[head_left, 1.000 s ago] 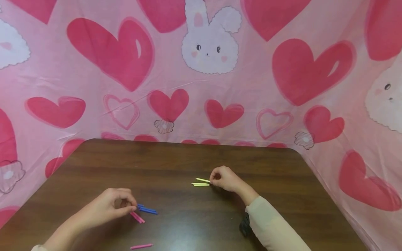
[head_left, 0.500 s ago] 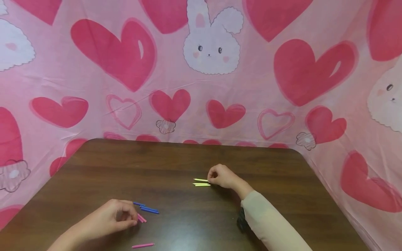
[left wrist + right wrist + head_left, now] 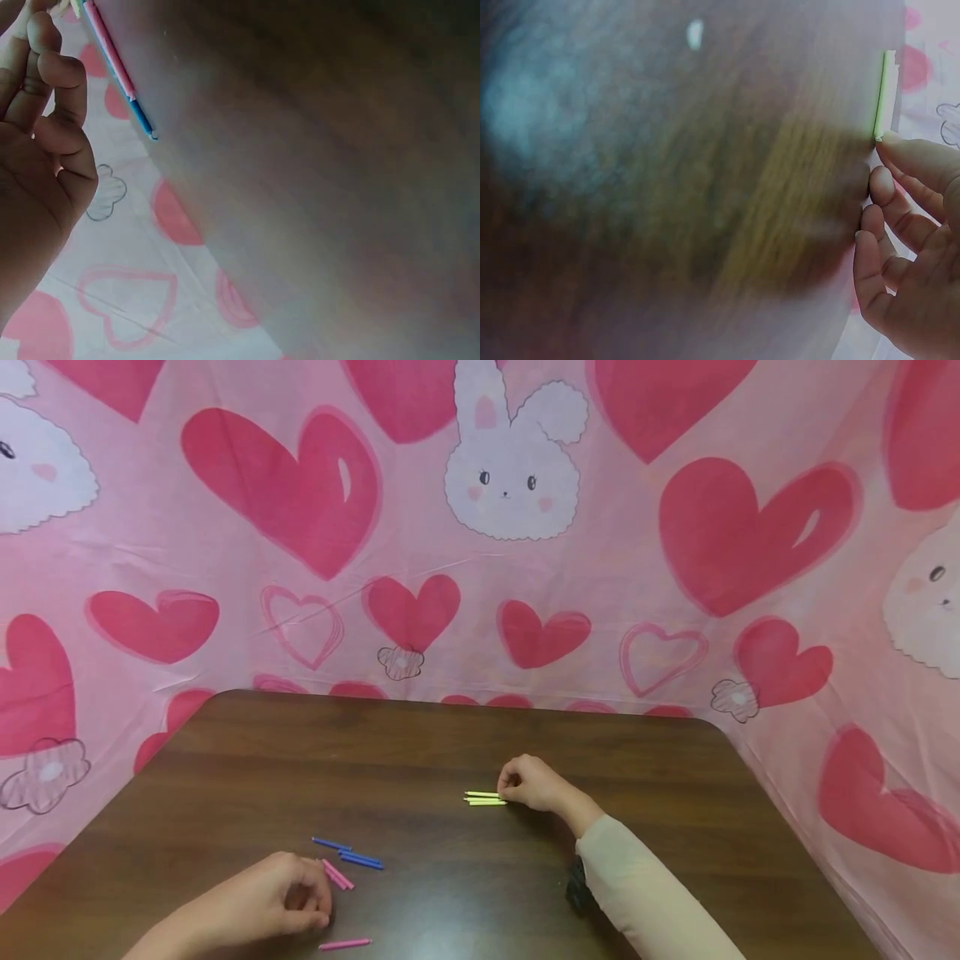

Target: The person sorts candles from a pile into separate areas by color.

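Observation:
My right hand (image 3: 538, 783) pinches the right end of a thin yellow stick (image 3: 482, 794), which lies alongside other yellow sticks (image 3: 486, 803) on the table. In the right wrist view, the thumb and index fingertips meet at the end of a yellow-green stick (image 3: 881, 94). Loosely curled, my left hand (image 3: 266, 897) rests low over the table with nothing visible in its fingers. Just beyond its fingertips lie pink sticks (image 3: 338, 874) side by side. Blue sticks (image 3: 361, 859) lie a little farther back, one of them (image 3: 331, 843) slightly apart.
A single pink stick (image 3: 345, 945) lies near the front of the dark wooden table (image 3: 420, 743). A pink cloth with hearts and rabbits (image 3: 513, 493) hangs behind and around the table. A black device (image 3: 576, 885) sits under the right wrist.
My left hand has drawn back toward me from the blue and pink sticks. In my right hand, the slanted yellow stick has turned nearly parallel to the others.

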`<state>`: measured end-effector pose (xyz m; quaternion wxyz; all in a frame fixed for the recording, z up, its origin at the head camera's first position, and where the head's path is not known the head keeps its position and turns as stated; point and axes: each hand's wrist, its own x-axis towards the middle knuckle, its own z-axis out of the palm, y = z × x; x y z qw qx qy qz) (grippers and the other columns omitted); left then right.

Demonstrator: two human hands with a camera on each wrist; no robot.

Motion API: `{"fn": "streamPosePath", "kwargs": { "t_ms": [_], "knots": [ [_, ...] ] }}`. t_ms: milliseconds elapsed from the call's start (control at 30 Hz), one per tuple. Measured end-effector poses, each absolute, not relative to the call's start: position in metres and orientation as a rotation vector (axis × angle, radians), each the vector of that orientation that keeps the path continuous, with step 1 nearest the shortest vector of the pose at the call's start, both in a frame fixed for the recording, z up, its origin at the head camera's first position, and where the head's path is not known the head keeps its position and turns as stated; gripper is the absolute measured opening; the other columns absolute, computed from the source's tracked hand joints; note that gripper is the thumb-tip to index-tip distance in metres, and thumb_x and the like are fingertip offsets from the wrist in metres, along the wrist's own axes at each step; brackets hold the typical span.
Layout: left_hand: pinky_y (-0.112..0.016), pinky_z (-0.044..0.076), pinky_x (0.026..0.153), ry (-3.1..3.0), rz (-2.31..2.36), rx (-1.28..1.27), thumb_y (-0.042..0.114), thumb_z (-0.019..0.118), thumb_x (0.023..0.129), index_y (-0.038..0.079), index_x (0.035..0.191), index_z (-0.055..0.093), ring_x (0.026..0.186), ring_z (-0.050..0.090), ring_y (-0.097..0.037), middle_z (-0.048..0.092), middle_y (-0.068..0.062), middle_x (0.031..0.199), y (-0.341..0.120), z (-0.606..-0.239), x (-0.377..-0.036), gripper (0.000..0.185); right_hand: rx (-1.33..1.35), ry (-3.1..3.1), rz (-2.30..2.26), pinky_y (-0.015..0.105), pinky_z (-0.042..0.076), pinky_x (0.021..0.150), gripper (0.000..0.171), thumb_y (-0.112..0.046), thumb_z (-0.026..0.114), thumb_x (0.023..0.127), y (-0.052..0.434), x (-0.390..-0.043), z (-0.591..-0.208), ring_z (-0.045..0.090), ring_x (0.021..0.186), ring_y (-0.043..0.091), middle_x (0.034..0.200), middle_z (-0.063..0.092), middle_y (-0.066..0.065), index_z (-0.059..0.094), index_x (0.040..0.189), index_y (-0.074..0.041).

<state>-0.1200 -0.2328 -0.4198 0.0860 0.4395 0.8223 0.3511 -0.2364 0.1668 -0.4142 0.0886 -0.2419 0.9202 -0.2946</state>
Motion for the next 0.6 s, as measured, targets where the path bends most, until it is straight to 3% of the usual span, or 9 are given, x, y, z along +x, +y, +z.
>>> {"fn": "streamPosePath", "kwargs": {
  "t_ms": [600],
  "knots": [
    [-0.014, 0.037, 0.047, 2.399, 0.9, 1.267, 0.031, 0.076, 0.086, 0.025, 0.079, 0.066, 0.058, 0.04, 0.015, 0.054, 0.016, 0.061, -0.221, -0.418, -0.115, 0.013, -0.622, 2.693, -0.985, 0.025, 0.045, 0.064, 0.006, -0.005, 0.07, 0.089, 0.168, -0.235, -0.417, 0.05, 0.069, 0.011, 0.076, 0.063, 0.001, 0.07, 0.083, -0.006]
  ]
}}
